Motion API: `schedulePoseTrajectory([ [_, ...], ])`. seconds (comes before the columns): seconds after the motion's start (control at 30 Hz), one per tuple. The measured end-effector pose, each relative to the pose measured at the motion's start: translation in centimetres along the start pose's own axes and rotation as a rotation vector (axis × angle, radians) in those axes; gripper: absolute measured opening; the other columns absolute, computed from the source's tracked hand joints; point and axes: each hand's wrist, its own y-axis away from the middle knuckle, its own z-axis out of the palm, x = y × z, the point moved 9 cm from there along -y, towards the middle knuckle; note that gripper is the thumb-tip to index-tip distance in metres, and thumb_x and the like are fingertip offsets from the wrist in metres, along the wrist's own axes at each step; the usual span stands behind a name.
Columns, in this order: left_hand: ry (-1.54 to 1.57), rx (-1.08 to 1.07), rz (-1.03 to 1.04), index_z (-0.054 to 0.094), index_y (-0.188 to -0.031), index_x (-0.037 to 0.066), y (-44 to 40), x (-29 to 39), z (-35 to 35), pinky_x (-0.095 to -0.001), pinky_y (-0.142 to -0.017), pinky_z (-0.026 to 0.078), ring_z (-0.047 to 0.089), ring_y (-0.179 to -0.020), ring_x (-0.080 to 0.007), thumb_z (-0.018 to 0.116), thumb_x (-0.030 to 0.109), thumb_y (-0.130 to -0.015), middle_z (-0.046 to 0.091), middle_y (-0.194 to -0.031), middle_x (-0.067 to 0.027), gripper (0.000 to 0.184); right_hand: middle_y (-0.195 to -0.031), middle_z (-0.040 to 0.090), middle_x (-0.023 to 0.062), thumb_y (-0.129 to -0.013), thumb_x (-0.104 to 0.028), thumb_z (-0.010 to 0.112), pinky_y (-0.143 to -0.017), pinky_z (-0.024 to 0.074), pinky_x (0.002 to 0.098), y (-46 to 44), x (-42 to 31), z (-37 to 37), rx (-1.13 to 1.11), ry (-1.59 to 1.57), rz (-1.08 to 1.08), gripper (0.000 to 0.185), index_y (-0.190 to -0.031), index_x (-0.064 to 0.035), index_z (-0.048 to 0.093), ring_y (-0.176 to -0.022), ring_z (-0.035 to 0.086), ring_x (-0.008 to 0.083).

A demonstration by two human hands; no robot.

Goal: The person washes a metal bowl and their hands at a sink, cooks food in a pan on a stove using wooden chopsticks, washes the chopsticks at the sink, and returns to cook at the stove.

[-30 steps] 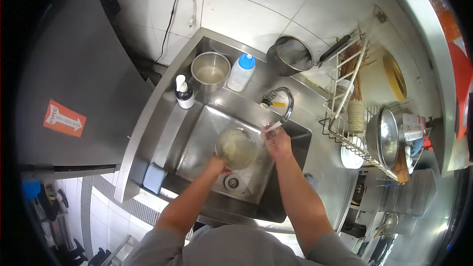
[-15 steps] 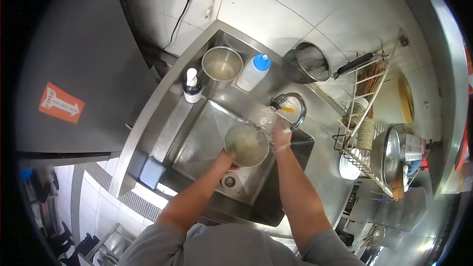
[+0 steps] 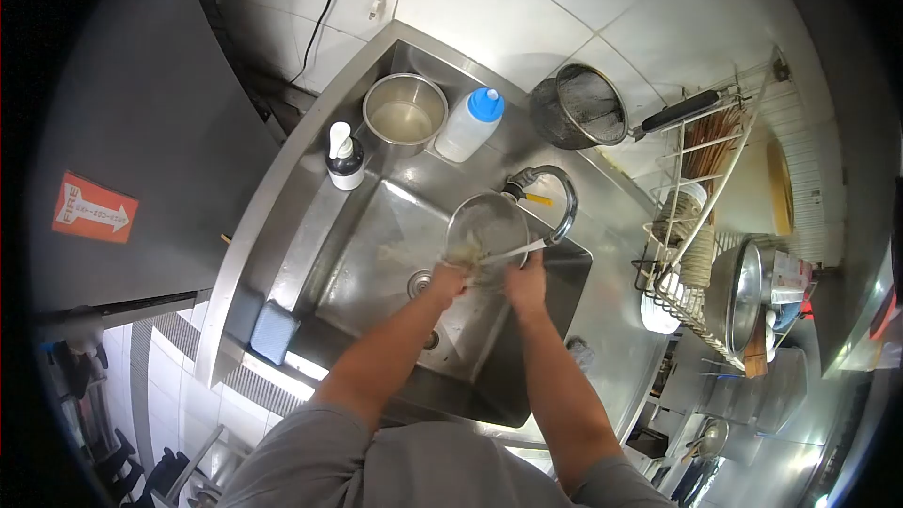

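A round, shallow-looking bowl [image 3: 487, 221] is held over the sink [image 3: 353, 273] at the faucet's mouth, its inside smeared by motion and running water. My right hand [image 3: 527, 280] is closed on its near right rim. At its near left edge, my left hand [image 3: 453, 280] is closed on the bowl; the fingertips are blurred against a pale, yellowish patch. The curved faucet [image 3: 564, 198] with a yellow lever arches down just right of the bowl, and its pale spout end points over it.
Behind the basin stand a pump bottle [image 3: 345, 158], a metal pot [image 3: 406, 111] with cloudy liquid, and a blue-capped squeeze bottle [image 3: 470, 125]. A mesh strainer [image 3: 578, 108] leans at the wall. Right is a wire dish rack [image 3: 691, 315]. A blue sponge [image 3: 274, 332] lies on the left ledge.
The bowl has moved away from me and tilted toward the faucet. My right hand has come from under the water to the rim; my left hand has shifted forward and right.
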Motion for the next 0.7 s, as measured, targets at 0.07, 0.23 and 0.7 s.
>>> schedulePoseTrajectory([
  [0.07,0.641,-0.049,-0.377,0.066,-0.080,0.003,2.3,0.1,1.5,-0.0355,-0.055,0.049,0.064,-0.063,-0.0205,0.059,0.018,-0.082,0.064,-0.068,-0.0134,0.017,-0.108,0.060,0.0263,-0.077,-0.007,0.054,-0.068,0.0569,0.0404,0.9,-0.1,-1.2,-0.002,0.012,0.097,0.073,-0.144,-0.0130,0.026,-0.076,0.067,0.0364],
  [0.23,-0.474,0.149,0.340,0.066,-0.080,0.003,0.6,-0.7,-1.7,-0.0314,-0.046,0.048,0.061,-0.050,-0.0229,0.057,0.017,-0.085,0.062,-0.061,-0.0111,0.017,-0.106,0.061,0.0239,-0.077,-0.006,0.053,-0.063,0.0583,0.0415,1.3,-0.7,-0.4,-0.078,0.132,-0.004,0.076,-0.144,-0.0135,0.018,-0.074,0.067,0.0355],
  [0.7,0.427,0.134,-0.509,0.064,-0.080,0.004,5.7,-1.9,-2.2,-0.0322,-0.048,0.047,0.059,-0.055,-0.0198,0.067,0.017,-0.077,0.062,-0.065,-0.0084,0.014,-0.114,0.057,0.0138,-0.078,-0.020,0.069,-0.061,0.0576,0.0384,3.9,0.5,4.5,-0.194,-0.437,0.275,0.072,-0.137,-0.0058,0.030,-0.095,0.062,0.0241],
])
